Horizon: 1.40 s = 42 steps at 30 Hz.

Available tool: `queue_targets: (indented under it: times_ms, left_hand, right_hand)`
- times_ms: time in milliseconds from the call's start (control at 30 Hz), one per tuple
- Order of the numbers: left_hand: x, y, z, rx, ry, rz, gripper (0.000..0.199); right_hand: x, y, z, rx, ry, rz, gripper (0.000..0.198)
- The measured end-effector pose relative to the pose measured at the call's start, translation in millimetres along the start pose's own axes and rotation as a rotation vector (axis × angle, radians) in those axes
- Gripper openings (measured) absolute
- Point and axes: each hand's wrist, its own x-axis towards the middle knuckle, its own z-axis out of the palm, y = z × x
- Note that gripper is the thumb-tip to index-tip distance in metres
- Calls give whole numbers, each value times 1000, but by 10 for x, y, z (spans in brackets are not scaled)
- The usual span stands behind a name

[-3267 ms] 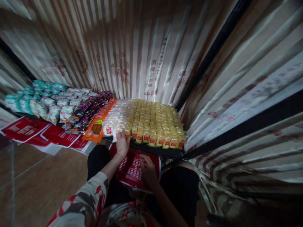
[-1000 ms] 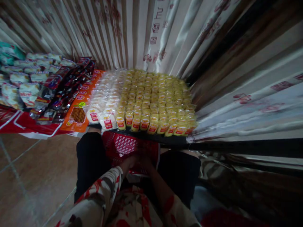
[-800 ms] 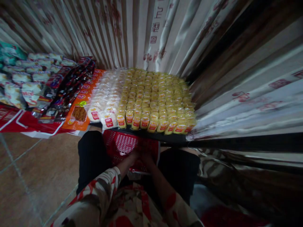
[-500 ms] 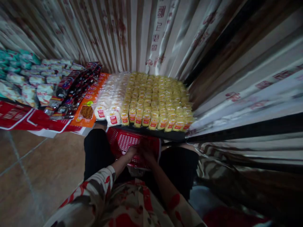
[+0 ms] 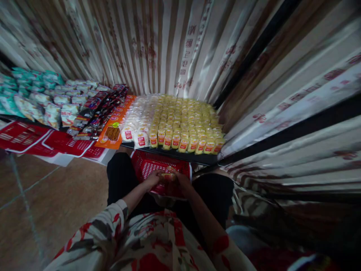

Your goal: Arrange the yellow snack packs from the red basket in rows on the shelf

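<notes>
Between my legs sits a red plastic basket [image 5: 146, 163] with a slotted wall. Just over it, my left hand [image 5: 153, 178] and my right hand [image 5: 182, 180] are close together, closed around a yellow wrapped snack cake [image 5: 167, 176]. A second packet [image 5: 170, 169] seems to show behind it by the right fingers. My fingertips are partly hidden in dim light. In front, rows of yellow wrapped snack cakes [image 5: 183, 128] with red-and-white labels stand on a dark shelf [image 5: 186, 157]. White wrapped snack cakes [image 5: 140, 138] adjoin them on the left.
Left along the shelf lie an orange snack packet [image 5: 113, 131], dark shiny packets [image 5: 97, 109], white pouches [image 5: 69, 114] and green pouches [image 5: 42, 78]. Red printed sheets [image 5: 24, 135] hang from the front edge. A patterned curtain [image 5: 163, 49] closes off the back; a dark bar [image 5: 282, 130] runs at right.
My hands have come up from inside the basket, and yellow wrapped snack cakes now show between them. The camera view has shifted slightly, with the shelf's left side moving rightward.
</notes>
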Motion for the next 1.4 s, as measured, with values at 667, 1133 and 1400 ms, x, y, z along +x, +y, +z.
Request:
queue_targets:
  times_ms: [667,1133,1400]
  left_hand:
    - [-438,401,-156,630,274,544,40]
    - [-232,950,-56,606,672,643,36]
    - [-97,1063,60,749,810,585,41]
  right_hand:
    - [-217,-546,516,-41,-135,-383,37]
    - [-30,-806,601,-492,135,-777,36]
    - [114,-795,513,-545,124,-738,41]
